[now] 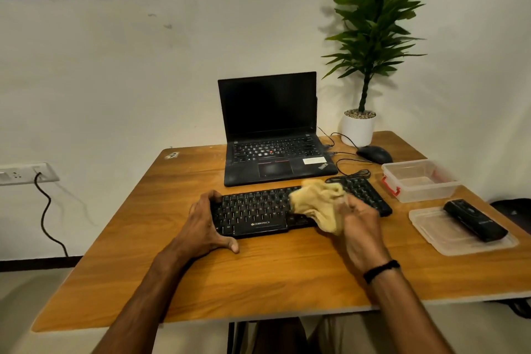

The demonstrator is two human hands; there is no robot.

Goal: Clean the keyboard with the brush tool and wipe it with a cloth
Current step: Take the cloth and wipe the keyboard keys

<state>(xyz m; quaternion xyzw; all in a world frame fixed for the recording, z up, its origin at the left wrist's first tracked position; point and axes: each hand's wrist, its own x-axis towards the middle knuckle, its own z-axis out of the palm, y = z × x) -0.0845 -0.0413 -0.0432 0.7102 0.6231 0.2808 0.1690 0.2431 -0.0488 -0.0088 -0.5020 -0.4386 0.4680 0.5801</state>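
two hands mid-frame: left hand (205, 227), fingers curled, grips the keyboard (253, 213) at its left end; right hand (359, 224) bunches a yellow cloth (319, 205) on the keys, so wiping seems underway, black tool (474, 220) (prob brush) parked right.

black keyboard (253, 213) lying flat, crumpled yellow cloth (319, 204) on it

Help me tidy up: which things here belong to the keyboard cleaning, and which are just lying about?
Job: keyboard, cloth, black tool on the lid, likely the brush.
Lying about: laptop, mouse, potted plant, clear box.
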